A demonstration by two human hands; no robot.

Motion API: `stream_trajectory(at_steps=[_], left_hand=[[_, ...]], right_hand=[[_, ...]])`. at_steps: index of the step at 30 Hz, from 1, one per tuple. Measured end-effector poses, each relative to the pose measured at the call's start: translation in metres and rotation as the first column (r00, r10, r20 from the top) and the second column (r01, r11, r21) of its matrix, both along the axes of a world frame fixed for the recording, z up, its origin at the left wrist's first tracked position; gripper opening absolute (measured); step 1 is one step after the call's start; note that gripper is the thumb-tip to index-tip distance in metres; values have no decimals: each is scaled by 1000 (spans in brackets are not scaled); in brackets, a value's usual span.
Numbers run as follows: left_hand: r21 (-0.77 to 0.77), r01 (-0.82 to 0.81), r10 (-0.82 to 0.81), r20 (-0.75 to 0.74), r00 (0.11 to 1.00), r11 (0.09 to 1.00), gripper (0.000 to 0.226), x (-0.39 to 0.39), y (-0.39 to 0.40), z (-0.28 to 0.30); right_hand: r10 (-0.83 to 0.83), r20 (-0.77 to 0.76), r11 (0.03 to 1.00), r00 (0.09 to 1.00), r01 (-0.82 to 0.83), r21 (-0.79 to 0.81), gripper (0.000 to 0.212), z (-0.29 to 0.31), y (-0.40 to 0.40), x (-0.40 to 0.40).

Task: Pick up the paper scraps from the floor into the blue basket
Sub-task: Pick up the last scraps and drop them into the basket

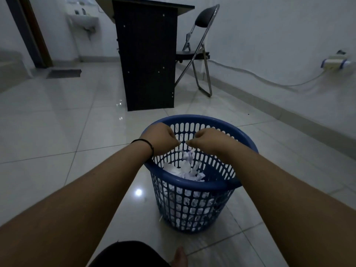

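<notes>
Bare toes and a dark-clothed knee sit at the bottom edge, closest to the viewer, on a glossy white tiled floor. Two bare forearms reach forward from the lower corners and meet over a blue basket, a round plastic bin with slotted walls standing upright on the tiles.

Left hand, with a thin black band at the wrist, hangs above the basket's left rim, its fingers curled downward into a loose fist. Right hand mirrors it over the middle of the opening, fingers also curled down. The fingertips of both hands point toward each other and are just apart. Whether either hand pinches anything is too hard to tell; nothing is plainly seen in the fingers.

Directly below the fingertips, inside the basket, lies a heap of white paper scraps, crumpled and filling the lower part; more white shows through the slots of the near wall. One blurred scrap sits just under the fingertips.

Beyond the fingers stands a dark desk, and to its right a folding chair with a metal frame. Far right of the hands, a power strip is fixed to the wall.
</notes>
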State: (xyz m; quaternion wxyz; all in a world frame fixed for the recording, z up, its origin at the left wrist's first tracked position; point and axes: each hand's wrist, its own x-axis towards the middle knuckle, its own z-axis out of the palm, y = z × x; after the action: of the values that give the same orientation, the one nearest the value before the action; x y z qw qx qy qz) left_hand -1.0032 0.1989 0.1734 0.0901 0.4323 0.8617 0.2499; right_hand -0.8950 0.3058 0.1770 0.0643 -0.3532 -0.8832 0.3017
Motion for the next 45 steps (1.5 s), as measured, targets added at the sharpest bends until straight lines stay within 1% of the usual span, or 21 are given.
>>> stream_trajectory(at_steps=[2, 5, 9, 12, 14, 17, 18, 20, 21, 22, 23, 24, 25, 26, 27, 29, 31, 33, 38, 43, 45], left_hand=[[36, -7, 8, -4, 1000, 999, 24, 0, 0, -3], [111, -27, 27, 7, 1000, 993, 25, 1, 1, -7], [188, -52, 55, -11, 998, 981, 25, 5, -4, -12], [252, -90, 99, -23, 995, 964, 35, 8, -15, -18], [305, -134, 147, -19, 989, 943, 43, 10, -25, -24], [308, -265, 253, 78, 964, 914, 53, 11, -36, -35], [285, -332, 295, 166, 941, 899, 56, 12, -38, -38], [247, -472, 339, 434, 835, 846, 63, 19, -42, -43], [231, -537, 325, 586, 742, 811, 65, 25, -45, -43], [205, -589, 283, 725, 628, 782, 64, 30, -47, -44], [172, -620, 227, 829, 511, 765, 61, 34, -48, -44], [142, -634, 174, 895, 410, 760, 57, 37, -49, -45], [127, -640, 135, 929, 345, 758, 54, 41, -49, -46], [129, -644, 113, 940, 321, 754, 50, 45, -49, -46], [143, -650, 99, 942, 320, 747, 46, 48, -49, -47], [181, -658, 69, 940, 335, 731, 40, 58, -45, -45], [210, -642, 32, 939, 343, 737, 35, 68, -42, -38], [238, -607, -3, 932, 361, 759, 31, 81, -37, -26], [357, -496, -136, 894, 427, 791, 22, 116, -17, 15], [462, -405, -270, 853, 446, 789, 40, 143, 20, 34], [494, -379, -319, 840, 438, 782, 40, 151, 36, 31]], right_hand=[[23, -3, 998, 1000, -23, 52, 37, -3, -1, 3], [14, -75, 993, 997, -6, 115, 37, -5, -2, 11], [45, 26, 973, 999, -50, 224, 34, -5, -1, 25], [8, -49, 969, 999, 4, 245, 31, -5, 0, 43], [-47, -30, 954, 998, 54, 296, 30, -8, -1, 58], [-157, 142, 930, 977, 98, 354, 32, -26, 1, 80], [-177, 114, 932, 978, 129, 338, 36, -34, 2, 85], [-259, -89, 938, 962, 272, 214, 62, -43, -3, 97], [-353, -185, 923, 917, 373, 89, 78, -45, -8, 103], [-461, -222, 887, 859, 451, -97, 91, -47, -12, 109], [-556, -202, 815, 806, 481, -323, 97, -47, -17, 115], [-614, -143, 707, 776, 461, -536, 96, -48, -22, 120], [-625, -74, 589, 777, 407, -698, 87, -49, -28, 127], [-594, -28, 497, 804, 340, -798, 73, -48, -34, 134], [-559, -13, 430, 829, 277, -859, 61, -48, -40, 139], [-551, -38, 339, 834, 182, -923, 50, -48, -45, 151], [-611, -98, 277, 785, 96, -956, 33, -46, -47, 160], [-697, -169, 231, 697, -5, -973, 17, -36, -47, 170], [-796, -279, 262, 537, -109, -959, 9, -1, -36, 204], [-832, -318, 298, 454, -118, -947, 7, 28, -10, 238], [-846, -319, 297, 428, -118, -947, 17, 31, 4, 247]])
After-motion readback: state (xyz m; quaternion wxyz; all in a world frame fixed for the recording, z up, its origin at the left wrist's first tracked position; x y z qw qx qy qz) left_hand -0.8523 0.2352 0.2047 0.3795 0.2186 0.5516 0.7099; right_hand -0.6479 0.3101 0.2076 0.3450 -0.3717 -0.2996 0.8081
